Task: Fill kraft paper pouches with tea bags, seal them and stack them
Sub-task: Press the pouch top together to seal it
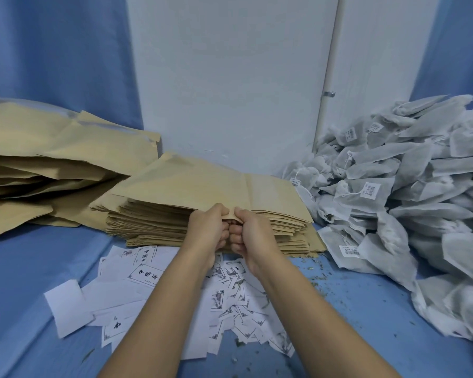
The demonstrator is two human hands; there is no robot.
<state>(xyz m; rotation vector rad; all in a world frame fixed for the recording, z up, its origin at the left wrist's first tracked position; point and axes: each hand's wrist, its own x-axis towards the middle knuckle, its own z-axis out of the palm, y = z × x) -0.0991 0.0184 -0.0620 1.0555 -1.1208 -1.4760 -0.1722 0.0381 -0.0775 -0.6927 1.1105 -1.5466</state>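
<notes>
Both forearms reach forward from the near edge and meet at the middle of the scene, side by side. The left hand [208, 231] and the right hand [248, 233] are knuckle to knuckle, fingers curled under and thumbs on top. Together they pinch the near edge of the top pouch [216, 184], each thumb pressing down on the brown paper while the curled fingers sit beneath it. The edge is raised a little between the two thumbs, and whether the mouth of the pouch is parted there is hard to tell.

That one pouch lies flat on a stack of pouches [153, 227], which stands in the middle, just beyond the hands. The stack holds many thin sheets, too many to count from their edges.

On the far left lies a looser pile of pouches [52, 159], larger-looking and overlapping; at least six layers show, and the true number cannot be told. On the right a heap of tea bags [393, 192] spills from the far wall toward the near side, dozens of white bags with strings and small tags.

Near the forearms, a scatter of paper labels [148, 276] covers the blue cloth [25, 268], well over twenty, some printed, some blank. Tea crumbs [320, 271] dot the cloth to the right.
</notes>
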